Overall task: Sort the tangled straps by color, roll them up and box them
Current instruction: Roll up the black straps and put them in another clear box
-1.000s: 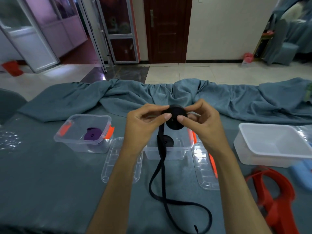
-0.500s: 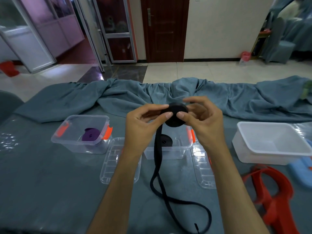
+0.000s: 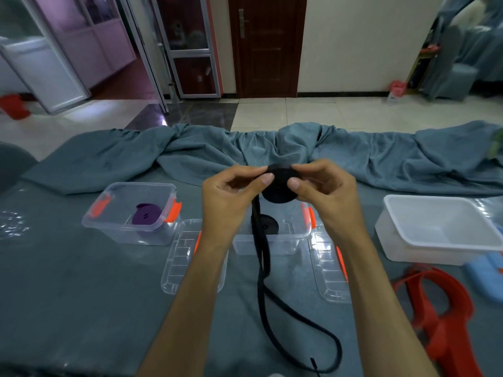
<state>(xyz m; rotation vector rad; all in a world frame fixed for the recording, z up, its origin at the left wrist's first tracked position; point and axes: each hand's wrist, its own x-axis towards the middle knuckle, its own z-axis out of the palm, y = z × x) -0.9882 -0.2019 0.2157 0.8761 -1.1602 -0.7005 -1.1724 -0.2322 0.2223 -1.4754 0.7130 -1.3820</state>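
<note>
Left hand (image 3: 228, 197) and right hand (image 3: 326, 191) both pinch the black strap roll (image 3: 281, 186); its loose tail hangs below them onto the bench (image 3: 81, 295)

— Black strap (image 3: 281, 186)?
— Part-wound into a flat coil held above the middle box (image 3: 272, 240); its loose tail hangs down and loops on the table.
— In that box?
— One black roll (image 3: 268, 227).
— Left box (image 3: 130, 213)?
— A purple roll (image 3: 147, 217), lying flat.
— Red straps (image 3: 441, 317)?
— Unrolled, at right.
</note>
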